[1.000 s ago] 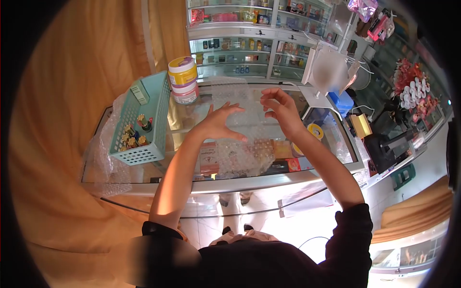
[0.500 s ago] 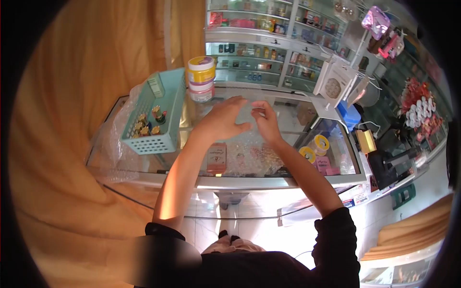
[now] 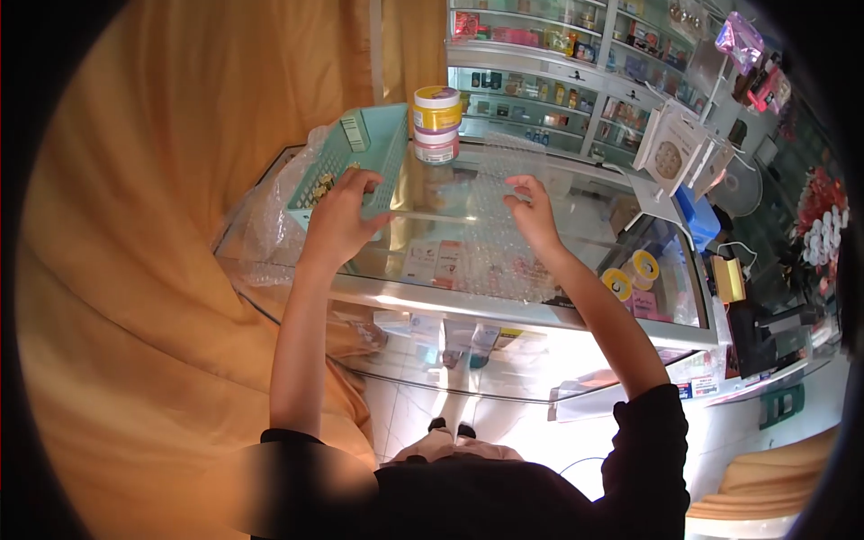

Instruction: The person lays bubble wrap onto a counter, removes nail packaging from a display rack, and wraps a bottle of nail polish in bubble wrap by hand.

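My left hand (image 3: pixel 340 219) is over the near end of a mint-green plastic basket (image 3: pixel 389 144), thumb and fingers apart, holding nothing that I can see. Several small gold-topped items (image 3: pixel 321 187) lie inside the basket, partly covered by this hand. A sheet of clear bubble wrap (image 3: pixel 498 236) is spread flat on the glass counter (image 3: pixel 423 193). Above its right side is my right hand (image 3: pixel 537 220), fingers bent with a gap to the thumb. Whether it touches the sheet I cannot tell.
Two stacked jars, a yellow one (image 3: pixel 437 112) on a pink one (image 3: pixel 436 147), stand right of the basket. More bubble wrap (image 3: pixel 270 243) bunches at its left. A white box (image 3: pixel 668 157) stands back right. An orange curtain (image 3: pixel 180 180) hangs on the left.
My left hand has moved left from above the bubble wrap to the basket. My right hand has separated from it, staying over the wrap. The view has shifted, so the counter appears farther right.
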The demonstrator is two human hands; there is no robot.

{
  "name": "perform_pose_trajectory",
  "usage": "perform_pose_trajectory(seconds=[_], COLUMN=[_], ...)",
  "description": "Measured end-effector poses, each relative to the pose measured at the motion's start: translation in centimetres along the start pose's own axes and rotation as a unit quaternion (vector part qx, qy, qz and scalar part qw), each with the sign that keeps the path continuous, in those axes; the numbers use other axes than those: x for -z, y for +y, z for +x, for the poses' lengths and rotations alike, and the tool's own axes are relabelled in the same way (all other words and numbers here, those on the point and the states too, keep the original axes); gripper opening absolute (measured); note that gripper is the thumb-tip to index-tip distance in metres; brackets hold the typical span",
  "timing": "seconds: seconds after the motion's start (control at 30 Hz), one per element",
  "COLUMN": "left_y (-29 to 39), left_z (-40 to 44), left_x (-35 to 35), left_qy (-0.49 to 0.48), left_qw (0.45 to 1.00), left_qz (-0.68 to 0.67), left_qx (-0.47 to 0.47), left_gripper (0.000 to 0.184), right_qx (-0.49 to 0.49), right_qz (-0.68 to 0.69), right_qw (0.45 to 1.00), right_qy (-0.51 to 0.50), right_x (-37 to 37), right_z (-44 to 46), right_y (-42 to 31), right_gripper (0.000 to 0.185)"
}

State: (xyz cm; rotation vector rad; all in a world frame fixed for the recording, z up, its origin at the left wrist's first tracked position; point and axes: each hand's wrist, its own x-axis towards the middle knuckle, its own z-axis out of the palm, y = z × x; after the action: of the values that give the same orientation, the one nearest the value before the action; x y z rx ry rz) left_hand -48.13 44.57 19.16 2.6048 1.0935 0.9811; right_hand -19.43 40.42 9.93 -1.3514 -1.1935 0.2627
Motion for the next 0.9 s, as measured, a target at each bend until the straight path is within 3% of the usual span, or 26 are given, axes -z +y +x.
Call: perform_pose_trajectory(seconds=[0.1,0.33,0.4,0.43,0.5,0.53,0.6,0.67,0.73,0.77,0.83,0.9], left_y=[-1.3,0.2,1.4,2.3,4.4,5.3,6.3,5.0,4.3,4.4,5.1,5.4], left_z=[-0.2,-1.0,-0.3,0.1,1.0,1.4,1.6,2.2,3.2,3.6,4.4,5.2], left_x=[0.8,2.2,1.6,1.2,0.1,-0.7,-2.5,-5.2,-7.4,-8.4,-9.2,-9.7], left_qy=[-0.025,-0.069,0.116,0.116,0.025,0.026,-0.168,-0.221,-0.275,-0.276,-0.385,-0.398], left_qw=[0.997,0.995,0.982,0.981,0.984,0.982,0.963,0.952,0.935,0.932,0.915,0.909], left_qz=[-0.07,-0.07,0.057,0.051,-0.086,-0.092,-0.174,-0.159,-0.096,-0.097,0.004,0.012], left_qx=[0.005,0.027,-0.141,-0.144,-0.156,-0.161,-0.123,-0.141,-0.203,-0.213,-0.122,-0.126], left_gripper=[0.045,0.043,0.042,0.042,0.042,0.042,0.042,0.052,0.075,0.075,0.096,0.1], right_qx=[0.007,0.018,0.029,0.032,0.034,0.032,0.028,-0.001,-0.003,-0.002,-0.002,-0.004], right_qz=[-0.022,-0.049,-0.064,-0.061,-0.064,-0.07,-0.081,-0.046,-0.048,-0.045,-0.085,-0.122], right_qw=[1.0,0.996,0.994,0.995,0.995,0.995,0.995,0.997,0.997,0.997,0.994,0.989], right_qy=[-0.02,-0.076,-0.083,-0.078,-0.068,-0.063,-0.055,-0.059,-0.059,-0.065,-0.074,-0.085], right_x=[-0.5,-1.8,-1.5,-1.1,0.3,1.2,2.7,4.4,5.5,6.1,6.9,7.0], right_z=[0.2,-0.4,-0.3,-0.2,-0.2,-0.2,-0.3,-0.7,-1.4,-1.7,-2.8,-3.1], right_y=[-0.4,-2.0,-2.7,-2.9,-3.5,-3.8,-3.9,-3.4,-2.6,-2.2,-3.3,-3.5], right_gripper=[0.028,0.03,0.031,0.031,0.031,0.031,0.032,0.032,0.032,0.032,0.032,0.032])
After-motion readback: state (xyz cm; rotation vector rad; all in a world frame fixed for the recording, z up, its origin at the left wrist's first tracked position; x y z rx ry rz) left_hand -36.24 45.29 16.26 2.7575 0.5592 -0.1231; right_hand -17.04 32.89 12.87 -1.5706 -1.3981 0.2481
